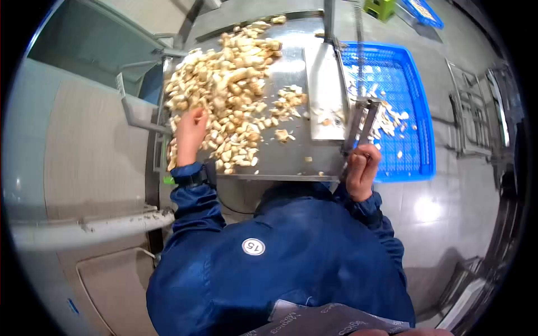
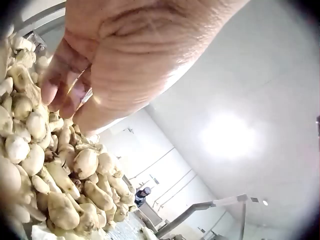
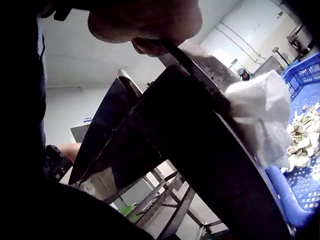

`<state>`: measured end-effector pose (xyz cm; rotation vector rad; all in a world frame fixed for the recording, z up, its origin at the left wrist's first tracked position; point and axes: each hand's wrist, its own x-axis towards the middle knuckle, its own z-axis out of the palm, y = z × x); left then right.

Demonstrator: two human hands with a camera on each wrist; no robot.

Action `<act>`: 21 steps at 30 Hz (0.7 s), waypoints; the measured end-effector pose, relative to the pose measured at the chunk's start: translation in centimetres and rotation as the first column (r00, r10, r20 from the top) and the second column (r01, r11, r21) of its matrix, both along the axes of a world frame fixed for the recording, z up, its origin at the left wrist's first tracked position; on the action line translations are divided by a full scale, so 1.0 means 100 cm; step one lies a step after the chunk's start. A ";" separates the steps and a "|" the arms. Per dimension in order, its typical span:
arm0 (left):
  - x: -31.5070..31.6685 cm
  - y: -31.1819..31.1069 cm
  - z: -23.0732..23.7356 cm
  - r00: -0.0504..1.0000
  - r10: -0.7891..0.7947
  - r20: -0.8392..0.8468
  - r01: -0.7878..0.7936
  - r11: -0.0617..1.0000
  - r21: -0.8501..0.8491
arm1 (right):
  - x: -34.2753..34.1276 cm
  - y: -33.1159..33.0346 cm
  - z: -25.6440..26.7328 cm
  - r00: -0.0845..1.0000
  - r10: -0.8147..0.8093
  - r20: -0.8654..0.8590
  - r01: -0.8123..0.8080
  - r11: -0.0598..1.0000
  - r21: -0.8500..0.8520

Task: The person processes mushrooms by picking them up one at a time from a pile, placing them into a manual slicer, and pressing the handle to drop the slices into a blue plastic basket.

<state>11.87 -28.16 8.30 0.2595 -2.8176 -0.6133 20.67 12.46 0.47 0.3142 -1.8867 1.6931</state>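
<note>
A big heap of pale, stubby mushrooms (image 1: 230, 73) covers the left part of the steel table (image 1: 280, 162). At the heap's near left side is my left hand (image 1: 191, 131). Its fingers (image 2: 60, 90) reach down loosely bent over the mushrooms in the left wrist view, and nothing shows between them. My right hand (image 1: 362, 168) grips the handle end of a metal lever (image 1: 363, 123) at the table's right edge. In the right wrist view, the fingers of that hand (image 3: 150, 25) curl over a dark flat bar (image 3: 195, 70).
A blue plastic crate (image 1: 417, 112) holding pale mushroom slices stands right of the table. A coil spring (image 1: 359, 50) hangs above the lever. Small mushroom clusters (image 1: 290, 101) lie mid-table beside a shiny metal plate (image 1: 325, 84). White cloth-like material (image 3: 262, 117) bunches beside the bar.
</note>
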 end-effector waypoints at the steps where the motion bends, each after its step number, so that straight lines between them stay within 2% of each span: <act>1: -0.001 0.000 -0.005 0.999 -0.018 -0.034 0.019 0.999 0.030 | 0.000 0.001 0.000 0.999 0.039 0.016 -0.038 0.998 -0.055; 2: -0.005 -0.005 -0.012 0.997 -0.054 -0.053 0.055 0.998 0.015 | -0.002 0.002 -0.008 0.996 0.092 0.001 -0.092 0.993 -0.076; 5: -0.014 0.021 0.003 0.999 -0.025 -0.023 0.027 0.995 0.095 | -0.001 0.000 -0.007 0.999 0.047 0.020 -0.046 0.998 -0.047; 7: -0.027 0.030 0.002 0.999 0.009 -0.048 -0.012 0.998 -0.058 | 0.000 -0.001 -0.004 0.998 0.037 0.041 -0.033 0.996 -0.086; 8: -0.033 0.028 -0.011 0.994 -0.026 -0.108 0.020 0.998 -0.056 | 0.000 -0.001 -0.003 0.998 0.039 0.039 -0.035 0.996 -0.085; 11: -0.043 0.034 -0.021 0.996 -0.006 -0.088 -0.006 0.991 -0.132 | 0.000 0.000 -0.004 0.998 0.054 0.029 -0.051 0.995 -0.084; 15: -0.044 0.046 -0.001 0.995 0.066 -0.081 -0.073 0.994 -0.087 | 0.001 0.000 -0.001 0.999 0.029 0.045 -0.026 0.997 -0.069; 18: -0.055 0.058 0.011 1.000 0.024 0.000 -0.024 0.986 -0.167 | -0.002 -0.001 -0.007 0.999 0.047 0.011 -0.046 0.994 -0.098; 19: -0.060 0.054 0.002 0.989 -0.075 -0.131 0.046 0.975 -0.216 | -0.002 -0.001 -0.007 0.999 0.043 0.016 -0.042 0.996 -0.082; 21: -0.067 0.060 0.003 0.995 -0.037 -0.093 0.020 0.983 -0.183 | -0.001 0.000 -0.003 0.999 0.017 0.027 -0.016 0.999 -0.049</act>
